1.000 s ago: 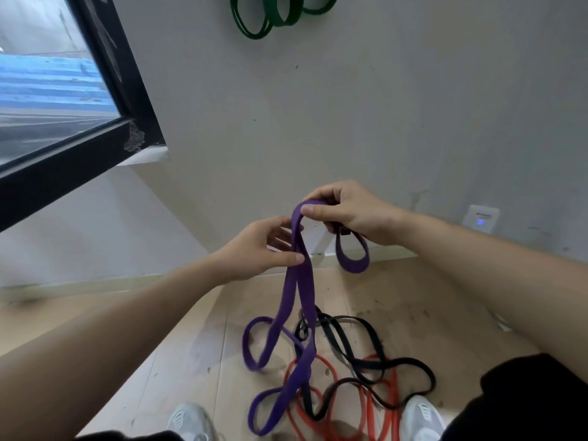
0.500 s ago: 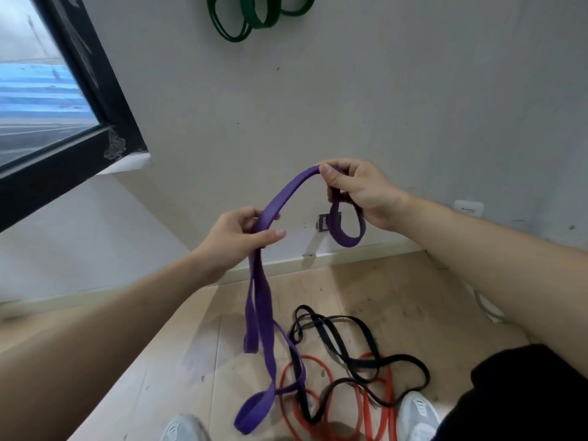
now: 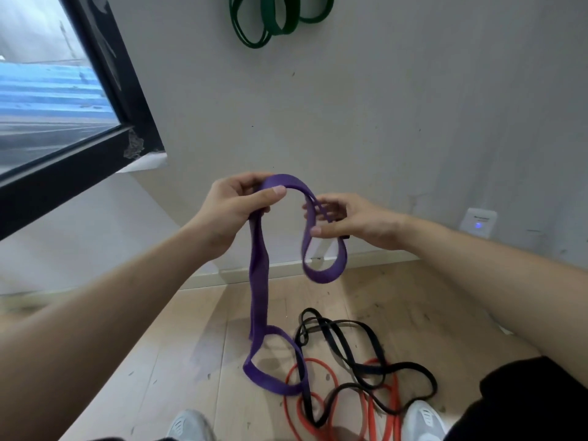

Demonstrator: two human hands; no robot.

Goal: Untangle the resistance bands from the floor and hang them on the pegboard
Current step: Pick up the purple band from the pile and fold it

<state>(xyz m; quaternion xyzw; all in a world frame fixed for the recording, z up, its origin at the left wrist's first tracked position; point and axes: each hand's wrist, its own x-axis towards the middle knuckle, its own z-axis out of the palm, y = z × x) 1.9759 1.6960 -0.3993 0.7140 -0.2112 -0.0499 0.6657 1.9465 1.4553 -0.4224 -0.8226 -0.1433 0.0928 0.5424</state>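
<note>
A wide purple band hangs in front of me, its lower loop reaching the floor. My left hand grips its top bend between thumb and fingers. My right hand pinches the same band a little to the right, and a short purple loop droops below that hand. A black band and an orange band lie tangled on the wooden floor below, and the purple loop crosses the black one. Green bands hang high on the grey wall; their peg is out of view.
A black-framed window fills the upper left. A white wall socket with a blue light sits low on the right. My two white shoes stand at the bottom edge beside the tangle. A pale skirting runs along the wall's foot.
My left hand rose to the band's top bend and my right hand dropped and came closer. The purple band lifted further, leaving one loop on the floor.
</note>
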